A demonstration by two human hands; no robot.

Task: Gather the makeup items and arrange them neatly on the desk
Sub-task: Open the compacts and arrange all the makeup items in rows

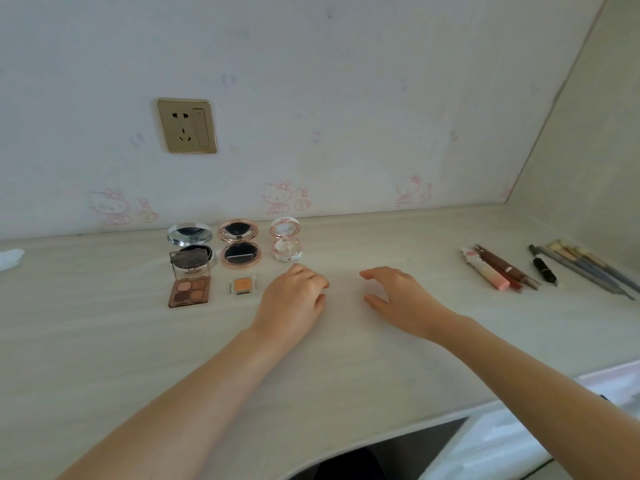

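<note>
Pale wood-grain desk [346, 358] runs along a wall [346, 81] with faint cartoon prints and a gold socket [187, 125].

Left group, far row: 3 open round compacts stand side by side, lids raised toward the wall: silver compact [190, 244], rose-gold compact [239, 244], small white compact [285, 240]. Near row: an open brown palette [189, 285] with 4 pans lies in front of the silver compact, its clear lid overlapping it; a small orange pan [242, 285] lies in front of the rose-gold compact.

Right group, well apart from the left: pink tube [485, 269], 2 dark red pens [505, 268], black pen [543, 265] and several brushes [588, 270], laid roughly parallel and slanting away to the left.

White tissue [10, 258] sits at the far left edge.

Left hand [294, 294] rests on the desk just right of the orange pan, fingers curled loosely, grasping nothing. Right hand [398, 296] is near it, between the 2 groups, fingers spread and released, empty.
</note>
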